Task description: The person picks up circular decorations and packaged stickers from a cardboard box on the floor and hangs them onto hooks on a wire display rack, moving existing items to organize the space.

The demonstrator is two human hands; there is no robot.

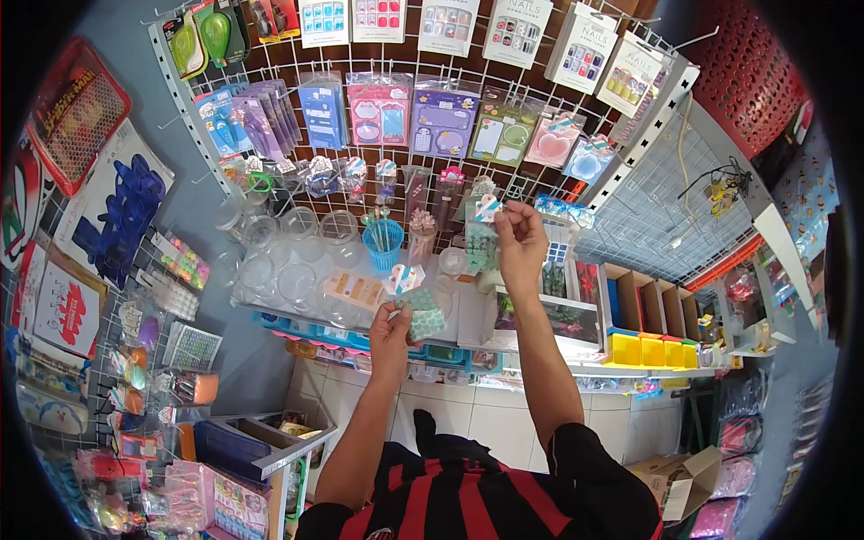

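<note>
My left hand (391,337) holds a small clear packet with a green patterned sheet (424,314) and a striped header card, over the front edge of the shelf. Raised further right, my right hand (523,236) pinches the striped header of another green patterned packet (482,246) beside the wire rack. An orange and cream packet (354,289) lies on the shelf just left of the left-hand packet. Behind stand a blue plastic basket cup (383,244) with pens and a clear container with pink-topped items (422,236).
Clear plastic jars (297,283) crowd the shelf's left part. A white wire grid (405,165) carries hanging notepad packs and nail sets (516,30). Yellow bins (651,351) and cardboard dividers (648,304) are at right; an open drawer (297,452) juts out lower left.
</note>
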